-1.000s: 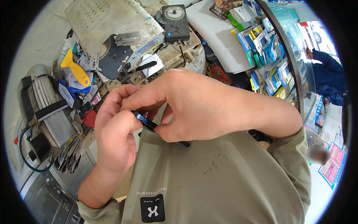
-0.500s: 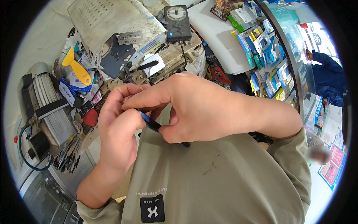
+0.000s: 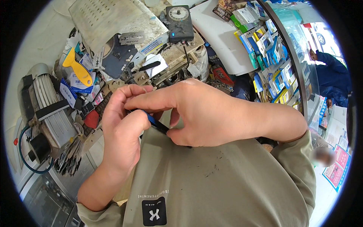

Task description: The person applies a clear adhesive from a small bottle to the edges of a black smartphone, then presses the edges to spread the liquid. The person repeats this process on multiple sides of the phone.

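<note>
Between my two hands is a thin, dark, flat object with a blue sheen on its edge [image 3: 158,124]. It is seen nearly edge-on and slants down to the right, in front of my shirt. My left hand [image 3: 123,130] is curled around its upper left end, thumb pressed along it. My right hand [image 3: 202,113] reaches across from the right, its thumb against the lower part and its index finger meeting the left fingertips. The object's broad faces are hidden, so its kind cannot be told.
A cluttered bench lies beyond my hands, with a black box with a dial [image 3: 179,23], a razor blade [image 3: 132,38] and a yellow scraper [image 3: 78,67]. A grey machine [image 3: 55,121] stands at left. Small packages [image 3: 270,53] fill the right side; another person [image 3: 332,79] is farther off.
Both hands and the dark object have shifted slightly to the right. My right hand has dipped a little, covering more of the object's lower end. The grip stays much the same.
</note>
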Demonstrator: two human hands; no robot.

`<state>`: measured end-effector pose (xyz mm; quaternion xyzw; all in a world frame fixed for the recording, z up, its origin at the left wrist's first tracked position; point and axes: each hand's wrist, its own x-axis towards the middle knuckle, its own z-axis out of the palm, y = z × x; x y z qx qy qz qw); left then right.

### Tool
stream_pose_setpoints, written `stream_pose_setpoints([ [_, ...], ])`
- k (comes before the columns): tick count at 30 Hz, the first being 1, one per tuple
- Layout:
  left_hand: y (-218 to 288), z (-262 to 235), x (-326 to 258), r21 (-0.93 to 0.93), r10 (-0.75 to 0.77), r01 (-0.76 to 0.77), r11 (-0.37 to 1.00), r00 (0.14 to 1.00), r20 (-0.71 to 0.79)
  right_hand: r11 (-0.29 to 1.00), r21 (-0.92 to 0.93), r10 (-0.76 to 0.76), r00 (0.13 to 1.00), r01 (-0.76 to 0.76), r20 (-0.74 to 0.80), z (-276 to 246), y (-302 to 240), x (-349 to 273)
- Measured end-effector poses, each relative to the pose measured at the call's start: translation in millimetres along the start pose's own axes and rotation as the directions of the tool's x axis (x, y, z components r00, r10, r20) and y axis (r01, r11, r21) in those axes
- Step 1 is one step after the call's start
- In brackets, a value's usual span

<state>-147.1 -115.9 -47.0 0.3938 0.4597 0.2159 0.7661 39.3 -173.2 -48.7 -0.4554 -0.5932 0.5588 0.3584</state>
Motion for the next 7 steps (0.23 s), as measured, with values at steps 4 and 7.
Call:
stream_pose_setpoints([
  [4,2.3,0.9,-2.5,-0.013,0.033,-0.033,0.999,0.999,-0.011,1.000,-0.024,0.007,0.999,-0.006,0.053,-4.9,-5.5,0.6],
  [7,4.6,1.1,-5.9,0.002,0.081,-0.081,0.997,0.997,0.004,1.000,-0.010,0.026,0.994,-0.025,0.106,-11.4,-11.7,2.8],
])
